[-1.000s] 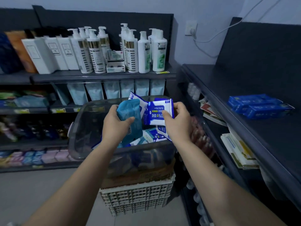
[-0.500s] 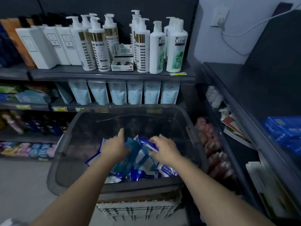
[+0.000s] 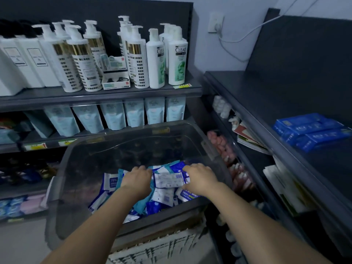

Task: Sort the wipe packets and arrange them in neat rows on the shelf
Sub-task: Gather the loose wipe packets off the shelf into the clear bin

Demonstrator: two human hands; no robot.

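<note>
Both my hands are down inside a clear plastic bin [image 3: 207, 147] on a heap of wipe packets [image 3: 163, 197], white-and-blue ones mixed with teal ones. My left hand [image 3: 136, 180] lies palm down over a teal packet [image 3: 142, 203], fingers curled into the pile. My right hand [image 3: 200, 178] grips the right end of a white-and-blue packet [image 3: 168, 180] that lies between the two hands. On the dark shelf [image 3: 285, 103] to the right, two blue wipe packs [image 3: 312, 130] lie side by side.
The bin sits on a white crate [image 3: 162, 248]. Behind it, shelves carry white pump bottles [image 3: 137, 56] and pale blue refill pouches [image 3: 133, 115]. Lower right shelves hold small bottles and paper goods. A cable hangs from a wall socket [image 3: 215, 21].
A second ago both hands held packets up above the bin. They have dropped into the bin and now work in the pile; the view has tilted downward and closer.
</note>
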